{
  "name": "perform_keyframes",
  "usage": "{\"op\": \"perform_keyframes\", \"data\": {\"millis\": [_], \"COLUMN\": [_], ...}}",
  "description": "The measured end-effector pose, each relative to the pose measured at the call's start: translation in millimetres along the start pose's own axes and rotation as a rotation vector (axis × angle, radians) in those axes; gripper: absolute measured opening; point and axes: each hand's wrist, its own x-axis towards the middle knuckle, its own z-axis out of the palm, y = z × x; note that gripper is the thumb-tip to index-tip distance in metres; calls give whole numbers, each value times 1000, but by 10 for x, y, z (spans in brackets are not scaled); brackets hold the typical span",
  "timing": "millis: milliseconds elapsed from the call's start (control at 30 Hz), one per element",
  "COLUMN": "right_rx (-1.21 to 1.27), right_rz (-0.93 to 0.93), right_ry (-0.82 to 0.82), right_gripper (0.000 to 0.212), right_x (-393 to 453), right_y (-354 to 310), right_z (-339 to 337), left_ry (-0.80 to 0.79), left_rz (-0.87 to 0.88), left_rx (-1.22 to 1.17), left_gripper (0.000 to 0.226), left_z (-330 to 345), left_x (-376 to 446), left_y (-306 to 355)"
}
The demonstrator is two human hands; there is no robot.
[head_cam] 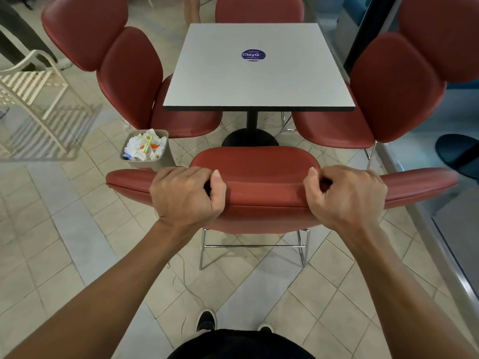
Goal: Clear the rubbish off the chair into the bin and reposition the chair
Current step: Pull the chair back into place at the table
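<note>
Two hands on the chair back

Left hand point(185, 194) and right hand point(344, 195) each grasp the top edge of the red chair point(261, 167), which faces the table point(259, 73). Rubbish point(145, 146) fills the bin point(160, 163) on the floor, just left of the chair.

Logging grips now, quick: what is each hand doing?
Left hand: holding the chair backrest.
Right hand: holding the same backrest.

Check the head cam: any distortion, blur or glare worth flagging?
Head view: wide-angle bending bows the side chairs and floor tiles outward; centre is sharp, including both hands' grip, left hand and right hand, on the chair backrest; right edge smears near the dark seat; soft even light, no hard glare on the table.
</note>
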Motion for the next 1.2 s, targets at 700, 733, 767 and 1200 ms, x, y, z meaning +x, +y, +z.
{"op": "perform_keyframes", "data": {"millis": [700,733,767,1200], "right_rx": [-56,-65,-73,-76], "right_rz": [-46,-39,-33,-8], "right_ry": [-28,-39,-47,-81], "right_gripper": [38,38,38,37], "right_x": [161,160,163,162], "right_y": [-101,-104,-106,-135], "right_z": [181,177,175,121], "left_ry": [-89,-86,-79,-246], "left_rz": [-53,-60,-67,-103], "left_rx": [19,13,10,-51], "left_gripper": [34,34,35,41], "left_z": [151,144,146,50], "left_x": [212,219,225,249], "left_y": [-155,-150,-145,-161]}}
